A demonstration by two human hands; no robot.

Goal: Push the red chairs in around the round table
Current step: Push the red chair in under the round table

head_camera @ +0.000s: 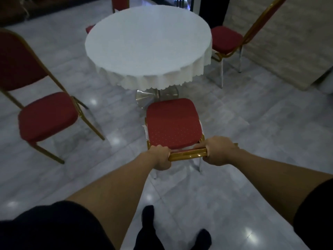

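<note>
Both hands (189,153) clamped on chair (173,123) back rail, arms outstretched

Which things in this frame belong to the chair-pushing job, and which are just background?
Job: near red chair, gripped by left hand and right hand; left red chair; right red chair; far red chair; round table.

Background: marble floor; pale wall.

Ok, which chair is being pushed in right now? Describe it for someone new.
Find the round table under its white cloth. The chair on its near side, seat facing the table's metal base, is the one. Unlike the others, both hands, left and right, grip its gold top rail.
</note>
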